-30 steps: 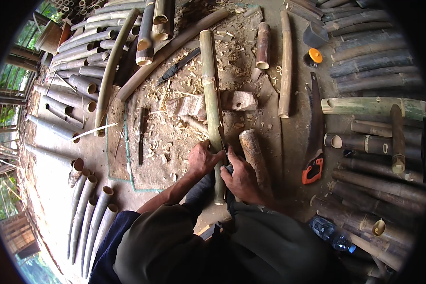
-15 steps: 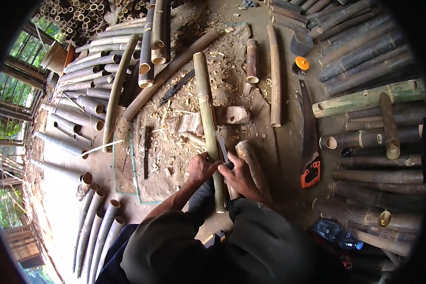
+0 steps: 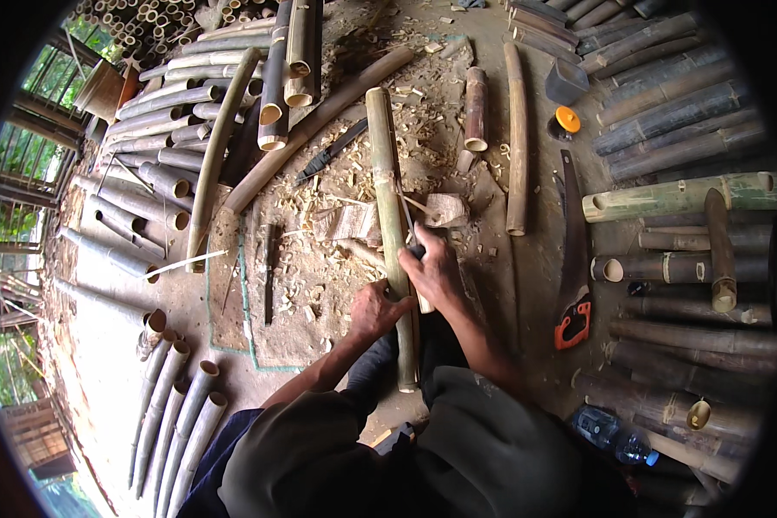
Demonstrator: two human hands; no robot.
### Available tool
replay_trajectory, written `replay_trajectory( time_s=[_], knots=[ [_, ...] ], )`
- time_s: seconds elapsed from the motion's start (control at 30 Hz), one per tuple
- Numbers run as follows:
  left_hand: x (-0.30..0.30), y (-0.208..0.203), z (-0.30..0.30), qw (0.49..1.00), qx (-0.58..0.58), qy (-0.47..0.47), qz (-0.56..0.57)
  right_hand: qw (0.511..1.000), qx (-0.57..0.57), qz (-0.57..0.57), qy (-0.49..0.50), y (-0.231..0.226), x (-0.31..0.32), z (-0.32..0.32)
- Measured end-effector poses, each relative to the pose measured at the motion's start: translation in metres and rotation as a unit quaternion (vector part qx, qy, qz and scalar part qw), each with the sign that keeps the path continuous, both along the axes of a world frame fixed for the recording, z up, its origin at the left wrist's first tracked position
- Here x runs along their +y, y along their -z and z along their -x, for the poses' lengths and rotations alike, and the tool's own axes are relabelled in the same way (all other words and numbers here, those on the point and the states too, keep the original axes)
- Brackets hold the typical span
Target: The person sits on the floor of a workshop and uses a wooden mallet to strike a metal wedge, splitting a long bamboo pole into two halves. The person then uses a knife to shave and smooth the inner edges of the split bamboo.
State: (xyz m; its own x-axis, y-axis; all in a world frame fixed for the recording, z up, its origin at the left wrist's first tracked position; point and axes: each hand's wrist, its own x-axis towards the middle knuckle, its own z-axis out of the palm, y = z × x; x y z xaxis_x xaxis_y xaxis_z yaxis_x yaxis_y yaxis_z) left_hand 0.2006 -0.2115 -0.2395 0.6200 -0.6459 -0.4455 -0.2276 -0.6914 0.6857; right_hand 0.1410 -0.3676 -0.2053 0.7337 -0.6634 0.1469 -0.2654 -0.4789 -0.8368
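Note:
A pale bamboo pole (image 3: pixel 384 164) runs away from me between my legs, its middle lying across a notched wooden block (image 3: pixel 348 224). My left hand (image 3: pixel 378 311) is wrapped round the pole's near part. My right hand (image 3: pixel 434 266), farther along, grips a knife (image 3: pixel 417 250) by its dark handle. The blade lies along the pole's right side, partly hidden by the hand and by shavings. A thin sliver stands off the pole beside the blade.
Wood chips cover the brown mat (image 3: pixel 306 350). A sheathed blade (image 3: pixel 332 153) lies beyond the left hand. To the right are a handsaw (image 3: pixel 572 259), a jar with an orange lid (image 3: pixel 566 121) and stacked bamboo (image 3: pixel 691 332). More bamboo poles (image 3: pixel 174 380) lean at the left.
My right hand has pushed the knife forward along the pole, away from my left hand. The left hand keeps its hold. The whole view has shifted a little.

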Motion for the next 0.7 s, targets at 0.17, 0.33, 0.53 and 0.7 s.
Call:
replay_trajectory(
  time_s=[0.17,0.33,0.53,0.7],
  knots=[
    [-0.001,-0.001,-0.006,0.998,0.04,0.025,0.044,0.997,-0.046,-0.052,0.036,-0.011,-0.052,-0.042],
    [0.018,0.005,-0.035,0.973,0.202,0.08,0.081,0.933,-0.083,-0.35,-0.009,-0.05,-0.019,0.011],
    [-0.028,-0.029,-0.071,0.967,-0.176,-0.013,0.184,0.914,-0.084,-0.382,0.106,-0.042,-0.007,0.078],
    [-0.102,-0.044,-0.11,0.885,-0.393,0.194,0.159,0.915,-0.084,-0.377,0.117,-0.036,-0.001,0.086]
  ],
)
